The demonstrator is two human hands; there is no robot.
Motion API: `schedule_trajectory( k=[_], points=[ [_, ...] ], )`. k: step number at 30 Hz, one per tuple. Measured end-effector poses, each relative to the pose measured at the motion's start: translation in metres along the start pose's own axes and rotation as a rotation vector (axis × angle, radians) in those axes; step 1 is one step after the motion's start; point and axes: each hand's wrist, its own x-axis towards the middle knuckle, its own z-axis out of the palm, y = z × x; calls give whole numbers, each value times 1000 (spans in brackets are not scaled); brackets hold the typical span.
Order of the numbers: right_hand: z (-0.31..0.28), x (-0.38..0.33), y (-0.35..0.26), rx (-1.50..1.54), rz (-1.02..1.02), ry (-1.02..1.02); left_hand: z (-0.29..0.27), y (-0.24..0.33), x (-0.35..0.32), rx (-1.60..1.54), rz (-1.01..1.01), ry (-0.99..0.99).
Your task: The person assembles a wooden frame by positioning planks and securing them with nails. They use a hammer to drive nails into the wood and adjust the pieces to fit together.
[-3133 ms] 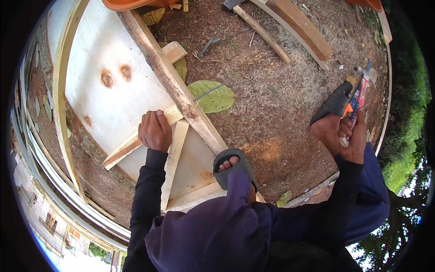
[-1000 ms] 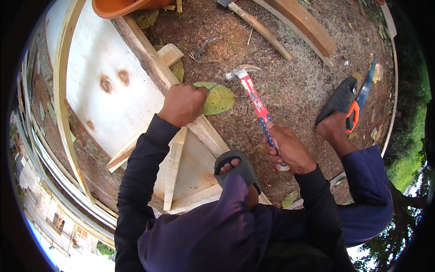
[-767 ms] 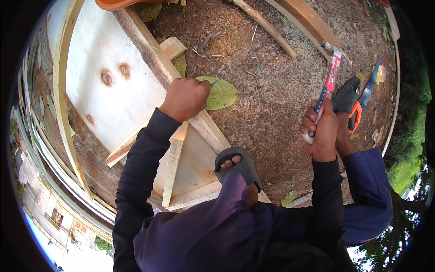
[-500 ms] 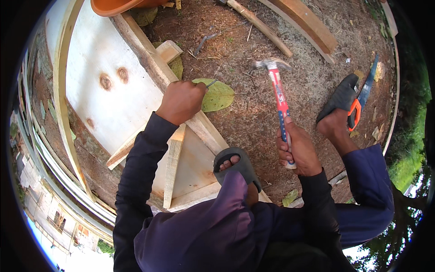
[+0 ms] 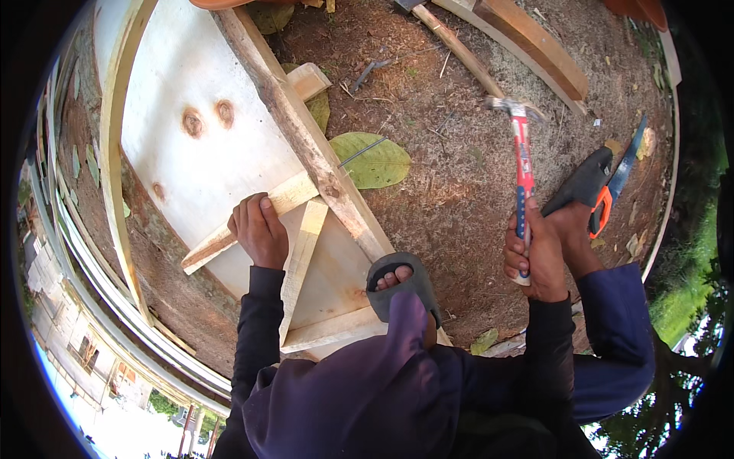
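My right hand (image 5: pixel 537 258) is wrapped round the lower handle of a claw hammer (image 5: pixel 523 164), its red, white and blue shaft upright and its steel head away from me. To the left, my left hand (image 5: pixel 260 231) curls its fingers over a short wooden crosspiece (image 5: pixel 289 193). That piece butts against a long rough wooden beam (image 5: pixel 294 126) along the edge of a pale board (image 5: pixel 183 84). A nail (image 5: pixel 362 152) juts out of the beam's right side, above a yellow-green leaf (image 5: pixel 378 170). A second wooden strip (image 5: pixel 303 264) slants below the crosspiece.
My sandalled foot (image 5: pixel 397 283) presses on the beam's near end. An orange-handled handsaw (image 5: pixel 627 157) lies beside my other foot (image 5: pixel 573 218). Farther off lie a wooden-handled tool (image 5: pixel 462 50) and thick timber (image 5: pixel 535 50). An orange container (image 5: pixel 218 3) shows at the top edge.
My left hand has let go of the nail, which stays in the beam, and moved down-left onto the crosspiece. The hammer in my right hand has shifted to the right, along with the view.
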Motion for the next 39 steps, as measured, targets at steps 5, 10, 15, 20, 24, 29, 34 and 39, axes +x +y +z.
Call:
schedule_trajectory(
  k=[5, 10, 15, 20, 24, 29, 34, 39],
  points=[
    [-31, 27, -42, 463, -539, 343, 10, 5, 1, 43, -2, 79],
    [56, 9, 24, -207, 125, -200, 13, 4, 3, 40, 30, 94],
    [26, -4, -19, -22, -134, 32, 11, 1, -2, 52, -1, 87],
    [-49, -3, -62, 155, -446, 329, 3, 5, 2, -9, -46, 44],
    [-21, 5, -42, 115, -414, 432, -7, 32, 17, -345, -144, 87],
    [14, 32, -2, -27, -226, 167, -14, 123, 99, -509, 69, -310],
    [41, 35, 35, -184, -172, 35, 68, 141, 179, -18, 506, -706],
    [35, 33, 58, -220, -189, 28, 88, 143, 181, 151, 640, -700]
  ],
)
